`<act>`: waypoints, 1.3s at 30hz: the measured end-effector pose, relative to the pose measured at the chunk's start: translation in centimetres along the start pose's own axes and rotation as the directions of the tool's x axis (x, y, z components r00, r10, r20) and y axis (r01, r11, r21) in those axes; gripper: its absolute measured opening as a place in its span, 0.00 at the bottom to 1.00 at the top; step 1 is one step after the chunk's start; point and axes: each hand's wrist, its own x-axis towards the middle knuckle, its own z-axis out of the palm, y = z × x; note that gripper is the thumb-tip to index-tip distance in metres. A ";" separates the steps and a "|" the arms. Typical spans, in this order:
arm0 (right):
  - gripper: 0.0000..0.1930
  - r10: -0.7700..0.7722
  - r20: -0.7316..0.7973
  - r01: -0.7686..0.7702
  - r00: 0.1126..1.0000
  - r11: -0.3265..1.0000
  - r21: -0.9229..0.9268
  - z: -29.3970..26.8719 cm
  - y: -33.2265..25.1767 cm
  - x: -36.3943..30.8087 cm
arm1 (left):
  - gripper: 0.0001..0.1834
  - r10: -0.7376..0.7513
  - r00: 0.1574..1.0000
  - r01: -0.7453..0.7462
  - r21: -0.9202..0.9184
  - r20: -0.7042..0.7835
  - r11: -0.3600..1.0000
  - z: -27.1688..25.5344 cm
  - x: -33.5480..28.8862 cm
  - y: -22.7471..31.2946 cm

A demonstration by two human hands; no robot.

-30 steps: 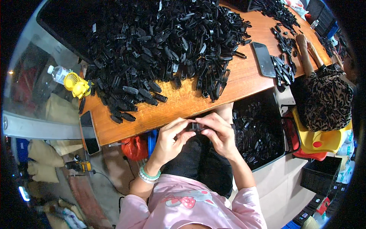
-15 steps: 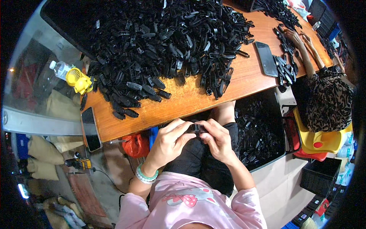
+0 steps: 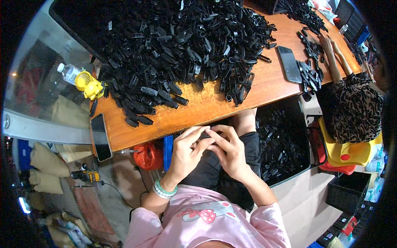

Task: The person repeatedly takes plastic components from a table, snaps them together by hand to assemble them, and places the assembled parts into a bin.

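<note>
My left hand (image 3: 188, 153), with a pale green bead bracelet on its wrist, meets my right hand (image 3: 230, 153) above my lap, just off the table's near edge. Fingers and thumbs of both are closed together around a small black plastic part, which they now hide almost wholly. A large heap of similar black plastic parts (image 3: 182, 49), long and clip-like, covers much of the wooden table (image 3: 194, 110) ahead.
A phone (image 3: 101, 136) and yellow fan (image 3: 90, 86) lie at the left, beside a bottle (image 3: 68, 73). Another phone (image 3: 289, 64) rests to the right. A black bin (image 3: 311, 159) of parts stands by my right knee. A co-worker's hands (image 3: 326, 43) handle parts at the far right.
My fingers have closed in over the black part, which showed between them before. My right fingertips now overlap my left. The co-worker's hands have shifted slightly.
</note>
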 end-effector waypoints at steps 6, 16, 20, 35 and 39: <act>0.21 0.251 0.027 -0.237 0.968 0.869 0.435 1.1 0.8 -0.2 | 0.15 -0.150 0.987 0.120 -0.347 -0.061 0.930 0.0 -0.9 -1.1; 0.14 0.195 -0.026 -0.171 0.980 0.910 0.378 1.1 -0.4 0.0 | 0.15 -0.418 0.907 0.249 -0.743 -0.045 0.621 0.7 -1.9 -1.8; 0.12 0.320 -0.025 -0.255 0.947 0.796 0.549 1.1 0.2 -0.4 | 0.15 -0.335 0.940 0.261 -0.758 0.059 0.598 0.0 -1.4 -2.6; 0.09 0.121 -0.414 -0.218 0.902 0.956 -0.197 -3.1 5.9 4.1 | 0.12 0.337 0.938 -0.264 0.800 0.082 0.539 -4.4 7.8 -5.8; 0.15 0.108 -0.333 -0.263 0.937 0.844 -0.466 -5.9 10.0 6.7 | 0.13 0.504 0.861 -0.355 0.631 -0.067 0.690 -3.1 7.5 -6.0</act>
